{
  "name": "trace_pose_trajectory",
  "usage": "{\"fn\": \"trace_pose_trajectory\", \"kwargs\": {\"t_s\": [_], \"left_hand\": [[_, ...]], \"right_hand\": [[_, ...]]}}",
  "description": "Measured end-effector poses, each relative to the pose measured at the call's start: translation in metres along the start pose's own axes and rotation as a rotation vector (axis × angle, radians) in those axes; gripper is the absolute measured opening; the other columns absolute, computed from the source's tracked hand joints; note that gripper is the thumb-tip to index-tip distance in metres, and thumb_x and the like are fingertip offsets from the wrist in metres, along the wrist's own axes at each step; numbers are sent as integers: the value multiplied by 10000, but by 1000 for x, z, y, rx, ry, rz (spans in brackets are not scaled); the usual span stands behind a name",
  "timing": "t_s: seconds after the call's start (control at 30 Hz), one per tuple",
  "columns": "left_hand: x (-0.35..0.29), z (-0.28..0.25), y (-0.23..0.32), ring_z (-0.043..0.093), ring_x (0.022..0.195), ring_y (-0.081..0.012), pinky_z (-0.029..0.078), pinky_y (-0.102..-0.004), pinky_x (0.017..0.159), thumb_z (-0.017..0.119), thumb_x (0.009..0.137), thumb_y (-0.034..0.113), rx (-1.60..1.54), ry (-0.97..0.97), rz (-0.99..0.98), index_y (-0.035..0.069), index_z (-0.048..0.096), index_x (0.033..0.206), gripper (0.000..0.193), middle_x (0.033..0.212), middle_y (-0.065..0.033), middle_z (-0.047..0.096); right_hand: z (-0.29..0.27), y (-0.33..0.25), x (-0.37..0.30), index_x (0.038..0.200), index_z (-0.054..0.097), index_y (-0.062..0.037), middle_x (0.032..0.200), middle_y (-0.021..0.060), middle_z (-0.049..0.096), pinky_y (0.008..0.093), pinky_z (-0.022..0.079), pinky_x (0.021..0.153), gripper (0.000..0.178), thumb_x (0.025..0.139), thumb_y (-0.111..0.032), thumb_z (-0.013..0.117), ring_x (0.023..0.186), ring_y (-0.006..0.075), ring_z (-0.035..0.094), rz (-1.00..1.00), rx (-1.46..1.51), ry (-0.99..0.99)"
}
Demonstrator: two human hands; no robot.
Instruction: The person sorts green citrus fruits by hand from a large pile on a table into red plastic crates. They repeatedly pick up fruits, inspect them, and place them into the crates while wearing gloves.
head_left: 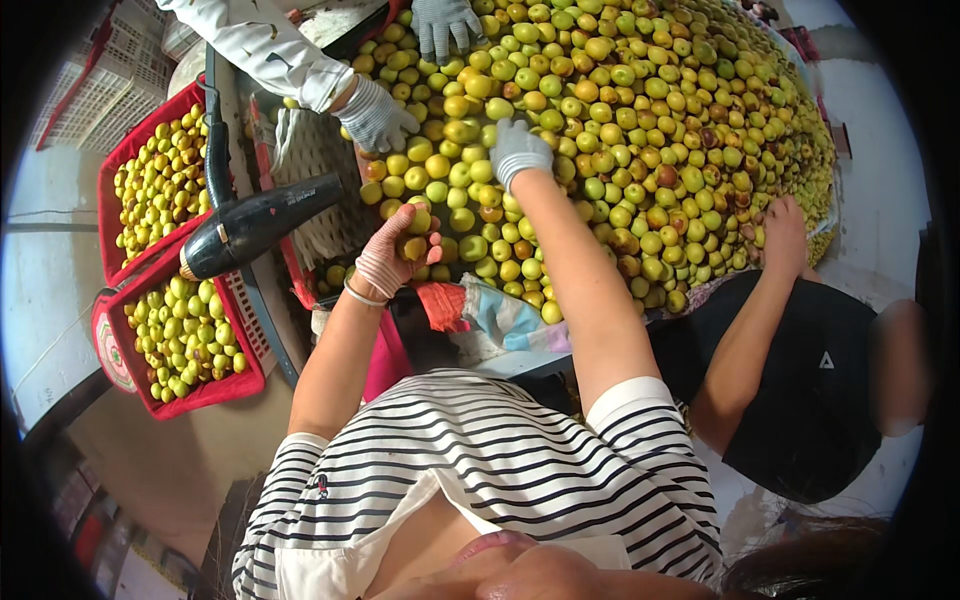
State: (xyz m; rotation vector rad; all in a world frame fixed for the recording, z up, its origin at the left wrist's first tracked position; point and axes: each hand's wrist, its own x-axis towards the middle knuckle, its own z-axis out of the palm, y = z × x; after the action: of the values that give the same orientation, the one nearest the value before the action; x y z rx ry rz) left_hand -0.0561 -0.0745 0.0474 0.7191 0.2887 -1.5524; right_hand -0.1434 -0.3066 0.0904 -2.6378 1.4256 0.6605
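A wide heap of yellow-green jujubes, some with brown patches, fills the area in front of me. My left hand, in a pale glove with reddish stripes, is palm up at the heap's near left edge. Its fingers curl around a few jujubes. My right hand, in a light grey glove, reaches farther in. Its fingers stretch over the fruit and touch it, with their tips partly lost among the jujubes. I see nothing held in it.
Two red crates of jujubes stand at the left, beside a black hair dryer on a stand. White foam netting lies near it. Across from me work a co-worker's gloved hands. Another person's hand touches the heap at right.
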Motion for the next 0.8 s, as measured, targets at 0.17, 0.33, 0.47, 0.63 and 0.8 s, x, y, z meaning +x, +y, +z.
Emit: {"fn": "trace_pose_trajectory", "kwargs": {"t_s": [0.17,0.33,0.47,0.63,0.8], "left_hand": [[-5,0,3,607,683,-208,571,-347,604,681,881,307,106,5,8,83,600,983,260,840,-91,600],[-19,1,4,547,590,-182,528,-326,527,641,871,289,273,25,98,63,551,904,246,772,-71,537],[-17,-7,8,561,618,-187,529,-336,522,626,882,282,296,-36,74,46,548,953,258,811,-81,551],[-18,-4,5,573,642,-193,528,-339,521,614,895,271,253,-1,54,45,550,983,251,836,-91,561],[-15,-7,4,576,648,-193,529,-341,524,632,892,287,256,9,41,45,552,982,271,825,-94,567]], "right_hand": [[7,-1,-36,1102,615,-120,1038,162,692,459,531,854,291,901,-288,489,936,337,680,-244,187,-87],[-16,73,-43,920,709,-138,852,74,725,378,554,719,281,933,-254,453,712,184,654,-63,660,229],[-35,103,-49,996,714,-101,977,147,710,370,542,857,241,904,-140,495,870,242,682,158,797,128],[-30,87,-50,1154,644,-104,1100,143,689,398,523,919,261,925,-192,554,1009,296,661,82,392,82],[-30,58,-52,1355,471,-139,1272,152,600,444,497,981,498,927,-353,609,1158,308,599,126,99,-219]]}}
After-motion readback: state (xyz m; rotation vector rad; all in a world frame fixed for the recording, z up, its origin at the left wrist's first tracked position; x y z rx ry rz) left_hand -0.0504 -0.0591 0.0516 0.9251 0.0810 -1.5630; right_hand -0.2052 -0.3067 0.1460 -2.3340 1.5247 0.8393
